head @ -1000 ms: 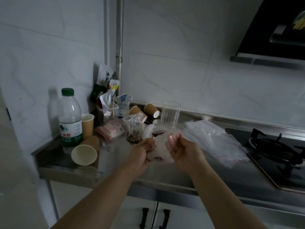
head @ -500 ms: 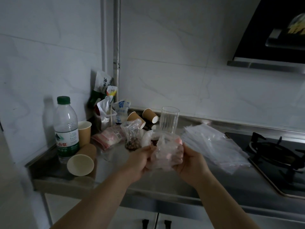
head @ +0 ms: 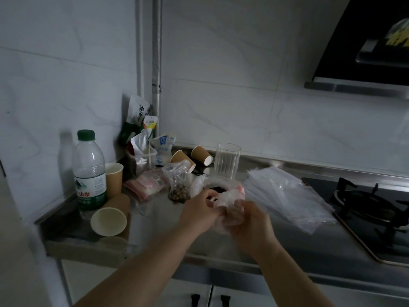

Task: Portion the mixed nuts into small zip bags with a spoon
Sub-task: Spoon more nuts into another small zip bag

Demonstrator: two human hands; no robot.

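Note:
Both hands hold a crumpled clear zip bag [head: 228,200] above the steel counter [head: 155,220]. My left hand [head: 199,207] pinches its left edge and my right hand [head: 250,224] grips it from the right and below. Just behind it sits a white bowl [head: 195,185] with dark contents, partly hidden by the bag. A clear bag holding mixed nuts [head: 178,185] stands to the left of the bowl. A stack of flat zip bags [head: 285,198] lies to the right. No spoon shows.
A water bottle [head: 89,171] and paper cups [head: 109,220] stand at the left. Pink packets [head: 146,185], snack pouches [head: 141,129], two tipped cups [head: 201,155] and a glass [head: 228,160] fill the back corner. A gas hob [head: 371,209] lies at the right.
The bag has gone from spread out between the hands to bunched up, and my right hand has closed around it from below. The camera has tilted slightly upward.

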